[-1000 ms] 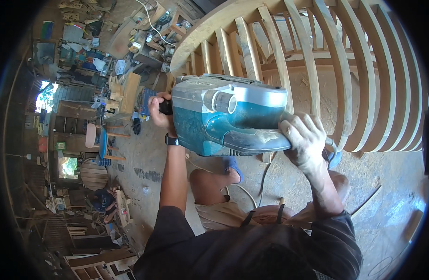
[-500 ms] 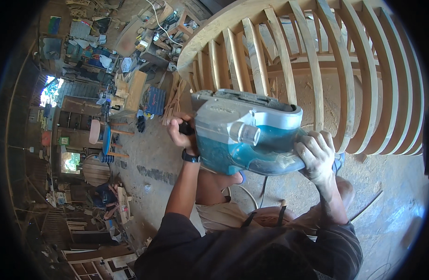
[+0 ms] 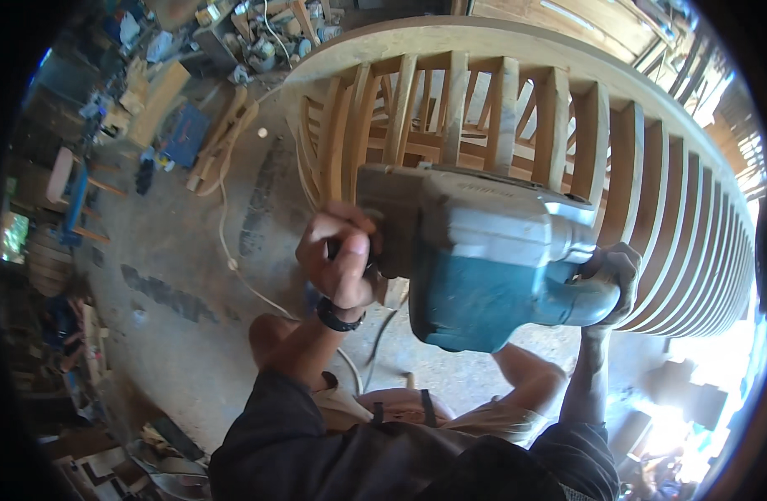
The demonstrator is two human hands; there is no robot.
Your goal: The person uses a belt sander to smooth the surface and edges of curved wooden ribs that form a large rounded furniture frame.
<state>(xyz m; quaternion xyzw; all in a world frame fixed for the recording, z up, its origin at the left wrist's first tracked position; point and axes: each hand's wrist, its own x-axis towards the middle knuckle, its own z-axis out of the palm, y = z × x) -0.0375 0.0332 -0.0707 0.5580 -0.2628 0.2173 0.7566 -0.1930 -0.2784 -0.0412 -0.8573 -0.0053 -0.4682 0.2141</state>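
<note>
Head view: two-handed hold on a bulky sander beside a slatted frame

The teal-and-grey sander (image 3: 475, 275) is held up in front of the person, above the knees (image 3: 540, 386) and at the near side of the wooden frame (image 3: 598, 138). The left hand (image 3: 338, 259) has its fingers curled tightly at the front end, though what they close on there is mostly hidden. The right hand (image 3: 619, 280) wraps its fingers around the rear handle (image 3: 577, 302).

The body looks hard, rigid and rather heavy, so one hand at each end seems the sound hold; the smooth, dusty casing between would probably slip more easily than the handle. The far, flat side is best kept free of fingers. Whether it touches the slats cannot be told.

Along the far side the frame's curved rim (image 3: 484, 37) and its row of slats bound the room, with narrow edges and gaps that could catch a corner. To the left lies open floor (image 3: 183, 250), crossed by a pale cord (image 3: 224, 200). A dark cord (image 3: 381, 338) runs below the sander; both call for slack. On the near side, the knees limit lowering.
</note>
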